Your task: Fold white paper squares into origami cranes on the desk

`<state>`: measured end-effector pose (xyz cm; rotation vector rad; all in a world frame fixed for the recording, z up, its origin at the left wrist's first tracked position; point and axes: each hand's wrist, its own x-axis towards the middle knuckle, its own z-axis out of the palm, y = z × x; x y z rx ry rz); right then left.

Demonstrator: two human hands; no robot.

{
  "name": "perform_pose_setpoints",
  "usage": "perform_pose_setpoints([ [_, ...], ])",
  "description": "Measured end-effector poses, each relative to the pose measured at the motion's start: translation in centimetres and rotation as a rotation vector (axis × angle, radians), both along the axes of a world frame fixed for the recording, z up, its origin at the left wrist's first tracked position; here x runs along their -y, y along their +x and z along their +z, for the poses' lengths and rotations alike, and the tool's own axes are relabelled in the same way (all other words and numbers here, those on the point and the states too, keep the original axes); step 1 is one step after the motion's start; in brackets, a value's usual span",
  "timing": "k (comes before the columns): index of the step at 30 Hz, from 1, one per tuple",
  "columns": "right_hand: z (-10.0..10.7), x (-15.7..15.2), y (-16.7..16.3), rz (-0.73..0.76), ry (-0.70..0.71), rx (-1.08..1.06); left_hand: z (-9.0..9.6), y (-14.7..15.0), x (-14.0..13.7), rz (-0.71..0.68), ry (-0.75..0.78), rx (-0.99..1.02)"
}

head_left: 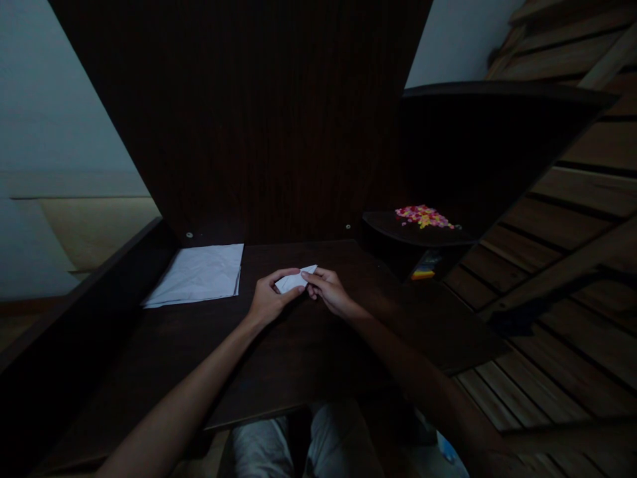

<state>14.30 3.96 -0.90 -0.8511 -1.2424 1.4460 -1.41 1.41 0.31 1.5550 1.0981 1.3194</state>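
Note:
A small piece of folded white paper (291, 281) is held between my two hands, above the middle of the dark wooden desk (298, 358). My left hand (269, 295) grips its left side, with the thumb along the near edge and the fingers behind. On the right side, my right hand (328, 291) pinches the paper near its pointed upper corner, thumb on top. The fingers of both hands are closed and partly hidden by the paper. Left of my hands lies a stack of white paper sheets (199, 273), its top sheet creased.
A dark panel (279, 133) rises behind the desk. At the right, a curved shelf (383, 222) bears a heap of small pink, red and yellow pieces (425, 216). A yellow-orange item (423, 273) sits under it. Wooden slats (572, 265) stand farther right. A raised side board (89, 285) borders the left.

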Motion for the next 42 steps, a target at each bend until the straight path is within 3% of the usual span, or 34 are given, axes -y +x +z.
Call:
perform_pose_setpoints([
  [12, 0.6, 0.0, 0.0, -0.075, -0.077, -0.136, 0.9, 0.2, 0.5, -0.042, -0.006, 0.009],
  [21, 0.3, -0.2, -0.2, -0.051, -0.189, -0.253, 0.5, 0.3, 0.2, -0.079, -0.037, 0.06],
  [27, 0.5, -0.4, 0.0, -0.135, -0.126, -0.263, -0.2, 0.4, -0.1, -0.129, -0.046, 0.263],
  [36, 0.5, -0.6, 0.2, -0.195, -0.14, -0.254, -0.7, -0.1, -1.1, 0.04, -0.064, 0.372],
  [42, 0.3, -0.7, 0.2, -0.164, -0.148, -0.222, -0.7, -0.2, -1.2, 0.062, -0.126, 0.454],
])
